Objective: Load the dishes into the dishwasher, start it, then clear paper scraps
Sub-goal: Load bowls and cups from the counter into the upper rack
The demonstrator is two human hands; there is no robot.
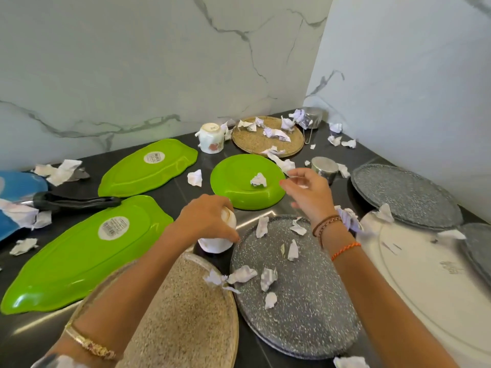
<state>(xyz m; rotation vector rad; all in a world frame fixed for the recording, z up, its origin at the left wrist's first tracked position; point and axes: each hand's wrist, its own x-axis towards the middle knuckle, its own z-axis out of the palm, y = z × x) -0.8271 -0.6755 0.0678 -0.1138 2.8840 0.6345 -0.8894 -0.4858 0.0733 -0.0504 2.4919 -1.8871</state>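
Left hand (206,219) grips 1 upturned cup (216,241) just left of the grey plate (300,314), while right hand (309,193), beyond it, hovers loosely open, holding nothing.

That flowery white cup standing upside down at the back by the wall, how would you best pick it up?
Probably from above, fingers round the sides of the upturned floral cup. It stands mouth-down, its base ring on top and its body widening towards the countertop, so the walls are free to grasp. Come from the near side; paper scraps and the woven mat crowd its right.
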